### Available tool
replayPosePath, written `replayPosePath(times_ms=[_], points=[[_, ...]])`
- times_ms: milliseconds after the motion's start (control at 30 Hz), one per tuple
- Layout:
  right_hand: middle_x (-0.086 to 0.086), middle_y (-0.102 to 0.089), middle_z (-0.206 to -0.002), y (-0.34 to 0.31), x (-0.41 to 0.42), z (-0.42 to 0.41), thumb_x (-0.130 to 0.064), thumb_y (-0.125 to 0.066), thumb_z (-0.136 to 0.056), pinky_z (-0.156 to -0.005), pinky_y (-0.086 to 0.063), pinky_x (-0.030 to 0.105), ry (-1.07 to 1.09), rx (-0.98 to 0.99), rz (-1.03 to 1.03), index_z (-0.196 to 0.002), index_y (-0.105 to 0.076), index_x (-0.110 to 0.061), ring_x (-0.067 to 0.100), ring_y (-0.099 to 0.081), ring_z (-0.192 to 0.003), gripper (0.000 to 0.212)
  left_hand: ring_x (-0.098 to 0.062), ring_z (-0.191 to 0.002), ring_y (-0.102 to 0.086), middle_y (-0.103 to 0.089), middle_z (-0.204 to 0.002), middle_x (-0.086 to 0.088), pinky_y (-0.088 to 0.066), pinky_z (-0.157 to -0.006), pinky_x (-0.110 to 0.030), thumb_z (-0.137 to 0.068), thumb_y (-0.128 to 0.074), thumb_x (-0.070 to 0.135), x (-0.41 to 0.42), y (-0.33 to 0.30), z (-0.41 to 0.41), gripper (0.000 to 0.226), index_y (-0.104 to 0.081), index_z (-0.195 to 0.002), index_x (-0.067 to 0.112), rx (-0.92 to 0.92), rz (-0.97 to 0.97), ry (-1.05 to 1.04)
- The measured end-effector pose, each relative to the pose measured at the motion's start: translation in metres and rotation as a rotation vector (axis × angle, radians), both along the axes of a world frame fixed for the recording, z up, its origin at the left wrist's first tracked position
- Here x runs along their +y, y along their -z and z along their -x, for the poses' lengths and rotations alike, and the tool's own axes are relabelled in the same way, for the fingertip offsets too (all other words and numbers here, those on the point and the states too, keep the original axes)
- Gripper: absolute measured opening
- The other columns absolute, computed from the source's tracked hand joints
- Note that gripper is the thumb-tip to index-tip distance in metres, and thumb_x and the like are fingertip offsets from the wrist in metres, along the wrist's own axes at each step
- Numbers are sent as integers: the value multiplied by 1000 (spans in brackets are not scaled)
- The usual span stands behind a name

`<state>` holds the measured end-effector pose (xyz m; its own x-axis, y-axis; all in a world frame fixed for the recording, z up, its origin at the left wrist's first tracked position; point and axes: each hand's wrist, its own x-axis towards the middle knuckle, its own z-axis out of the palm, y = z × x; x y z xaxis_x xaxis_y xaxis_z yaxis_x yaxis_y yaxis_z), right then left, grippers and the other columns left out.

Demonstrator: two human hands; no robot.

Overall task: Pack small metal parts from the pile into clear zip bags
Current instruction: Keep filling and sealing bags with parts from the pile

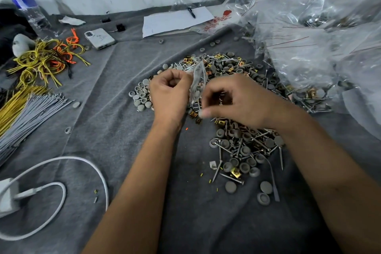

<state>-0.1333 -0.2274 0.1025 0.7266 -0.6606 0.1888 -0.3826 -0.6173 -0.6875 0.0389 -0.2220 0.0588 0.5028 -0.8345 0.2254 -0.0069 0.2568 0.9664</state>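
A pile of small parts (239, 146), made of screws, grey caps and brass clips, spreads over the grey cloth (123, 134) in front of me. My left hand (168, 94) pinches a small clear zip bag (196, 80) and holds it upright above the pile. My right hand (237, 101) is beside the bag with its fingers curled round small parts, which sit dark inside the palm. Its thumb points toward the bag's lower edge.
Clear zip bags (313, 43), some filled, are heaped at the right. Yellow and orange ties (45, 62) and grey ties (31, 113) lie at the left. A phone (100, 38), a water bottle (28, 10), paper with a pen (175, 19) and a white charger cable (61, 183) lie around.
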Motion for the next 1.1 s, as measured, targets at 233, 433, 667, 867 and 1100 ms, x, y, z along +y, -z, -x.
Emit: replayPosePath(times_ms=[233, 433, 667, 867, 1100], points=[[-5, -63, -91, 13, -11, 1, -17, -84, -84, -71, -38, 6, 414, -294, 413, -90, -73, -10, -9, -51, -76, 14, -16, -48, -48, -61, -56, -5, -39, -51, -25, -81, -72, 17, 1, 2, 4, 17, -67, -65, 19, -101, -4, 123], [-5, -62, -88, 24, -11, -6, -16, -85, -81, -67, -33, 6, 442, -260, 485, -89, -76, -11, -12, -46, -70, 13, -9, -40, -44, -58, -49, 4, -33, -44, -20, -83, -71, 16, 2, 1, 6, 22, -69, -62, 22, -79, 16, 194], [-6, -65, -87, 26, -11, -9, -13, -88, -78, -68, -39, 6, 424, -226, 458, -90, -79, -12, -10, -51, -70, 15, -13, -40, -46, -58, -50, 1, -34, -45, -21, -80, -72, 21, 0, 3, 6, 21, -69, -60, 26, -63, 26, 211], [-4, -67, -83, 21, -11, -6, -14, -87, -79, -69, -42, 13, 381, -260, 430, -85, -79, -11, 0, -55, -72, 11, -14, -44, -45, -58, -54, -3, -35, -47, -23, -80, -72, 18, -3, 5, 4, 19, -68, -62, 21, -37, 11, 119], [-19, -68, -87, 11, -4, 4, -28, -91, -75, -81, -45, 10, -148, 140, -34, -83, -79, -33, 2, -64, -92, 15, -13, -43, -40, -51, -53, -2, -32, -46, -21, -78, -69, 17, -2, 3, -1, 12, -65, -67, 14, 111, -1, 13]])
